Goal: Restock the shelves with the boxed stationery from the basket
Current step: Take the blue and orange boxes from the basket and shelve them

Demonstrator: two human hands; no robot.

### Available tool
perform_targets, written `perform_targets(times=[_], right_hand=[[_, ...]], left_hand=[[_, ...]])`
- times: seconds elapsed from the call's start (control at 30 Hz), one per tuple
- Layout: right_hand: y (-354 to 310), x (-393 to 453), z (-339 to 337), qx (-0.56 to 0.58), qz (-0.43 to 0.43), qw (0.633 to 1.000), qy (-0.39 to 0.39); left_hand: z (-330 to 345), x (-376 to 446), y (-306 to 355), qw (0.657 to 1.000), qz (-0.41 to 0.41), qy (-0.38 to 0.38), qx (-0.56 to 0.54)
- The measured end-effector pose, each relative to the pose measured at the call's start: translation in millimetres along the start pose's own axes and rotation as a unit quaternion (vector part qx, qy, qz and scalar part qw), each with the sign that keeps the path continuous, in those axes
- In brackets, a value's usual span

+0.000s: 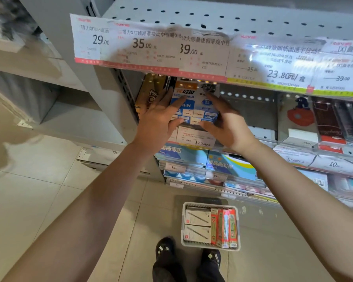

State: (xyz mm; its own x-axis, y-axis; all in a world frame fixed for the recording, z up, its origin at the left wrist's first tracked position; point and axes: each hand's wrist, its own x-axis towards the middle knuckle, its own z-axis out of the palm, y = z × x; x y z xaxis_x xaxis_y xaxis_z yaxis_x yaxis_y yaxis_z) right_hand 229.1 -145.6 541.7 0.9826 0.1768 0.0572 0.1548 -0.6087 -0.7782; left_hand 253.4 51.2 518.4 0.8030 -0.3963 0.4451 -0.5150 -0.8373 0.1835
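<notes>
Your left hand (155, 123) and right hand (226, 127), fingers spread, press the blue boxes (194, 107) on the shelf (251, 110). Push evenly from both sides, squaring them against their neighbours. More boxes wait in the basket (210, 226) on the floor.

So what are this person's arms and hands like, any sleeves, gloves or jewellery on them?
Both forearms are bare right up to the frame edge, with no sleeve in view. The left hand and right hand wear no gloves, and no rings, watch or bracelet show at the fingers or wrists.
</notes>
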Motion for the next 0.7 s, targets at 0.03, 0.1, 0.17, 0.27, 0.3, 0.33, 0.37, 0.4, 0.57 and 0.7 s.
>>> perform_targets(times=[0.03, 0.1, 0.17, 0.27, 0.3, 0.33, 0.37, 0.4, 0.57, 0.7], right_hand=[[0.9, 0.4, 0.4, -0.005, -0.003, 1.0, -0.001], [0.6, 1.8, 1.7, -0.019, -0.006, 1.0, 0.012], [-0.2, 2.9, 4.0, -0.034, -0.011, 0.999, 0.024], [-1.1, 2.2, 5.0, -0.064, -0.016, 0.997, 0.029], [-1.8, 1.4, 5.1, -0.068, -0.015, 0.997, 0.032], [-2.5, 1.0, 5.7, -0.067, -0.014, 0.997, 0.037], [-2.9, 0.8, 6.1, -0.063, -0.013, 0.997, 0.041], [-3.4, 0.8, 6.3, -0.055, -0.01, 0.997, 0.043], [-4.1, 1.6, 3.9, 0.007, 0.011, 0.999, 0.052], [-1.2, -2.3, 5.8, 0.03, 0.009, 0.996, 0.08]], left_hand=[[0.4, 0.2, -0.1, 1.0, -0.002, 0.0, -0.001], [0.9, 1.4, -0.7, 1.0, -0.012, -0.002, -0.009], [2.0, 2.3, -1.8, 1.0, -0.024, -0.007, -0.016], [3.5, 1.1, 0.6, 1.0, -0.024, 0.0, -0.008], [3.6, 0.8, 1.2, 1.0, -0.025, -0.001, -0.009], [3.5, 0.8, 1.1, 1.0, -0.027, -0.001, -0.013], [3.1, 0.9, 0.6, 0.999, -0.029, 0.0, -0.015], [2.4, 1.3, 0.2, 0.999, -0.033, -0.001, -0.015], [-2.5, 4.2, 2.4, 0.999, -0.035, 0.001, -0.007], [-5.4, 4.7, -0.9, 0.999, -0.04, 0.013, -0.03]])
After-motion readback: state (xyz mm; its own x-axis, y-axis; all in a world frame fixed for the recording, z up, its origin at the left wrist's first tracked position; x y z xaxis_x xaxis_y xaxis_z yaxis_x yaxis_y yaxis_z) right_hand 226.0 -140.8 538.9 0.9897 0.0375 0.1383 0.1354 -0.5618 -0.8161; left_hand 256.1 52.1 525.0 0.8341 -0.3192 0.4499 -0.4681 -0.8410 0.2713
